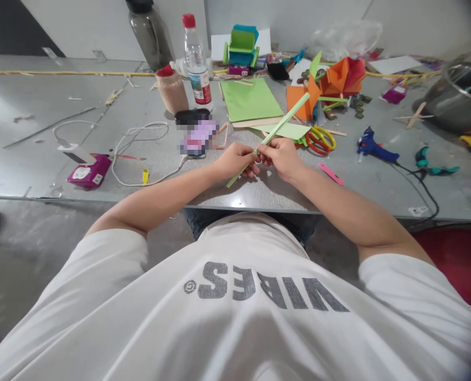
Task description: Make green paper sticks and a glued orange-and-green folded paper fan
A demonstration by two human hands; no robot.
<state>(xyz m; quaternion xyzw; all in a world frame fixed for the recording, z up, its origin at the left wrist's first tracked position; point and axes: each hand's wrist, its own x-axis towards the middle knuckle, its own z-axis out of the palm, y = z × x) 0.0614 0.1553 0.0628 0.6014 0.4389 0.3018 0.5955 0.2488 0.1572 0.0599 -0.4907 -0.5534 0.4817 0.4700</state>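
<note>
A narrow light-green paper strip (pixel 286 117) slants between my hands over the front of the grey table. My left hand (pixel 238 160) pinches it near its middle, and the lower end sticks out below the fingers. Close beside, my right hand (pixel 282 157) grips the same strip with thumb and fingers, the long end rising up to the right. My fingertips almost meet, so the part of the strip between them is partly hidden. Just beyond lie a green paper sheet (pixel 251 99) and scissors with red and yellow handles (pixel 320 141).
Right of my hands lie a pink cutter (pixel 331 173) and a blue glue gun (pixel 377 146) with its cord. On the left are a phone (pixel 199 137), a white cable (pixel 118 153) and a purple power block (pixel 89 172). A water bottle (pixel 199 71) stands behind; orange folded paper (pixel 342 78) is further right.
</note>
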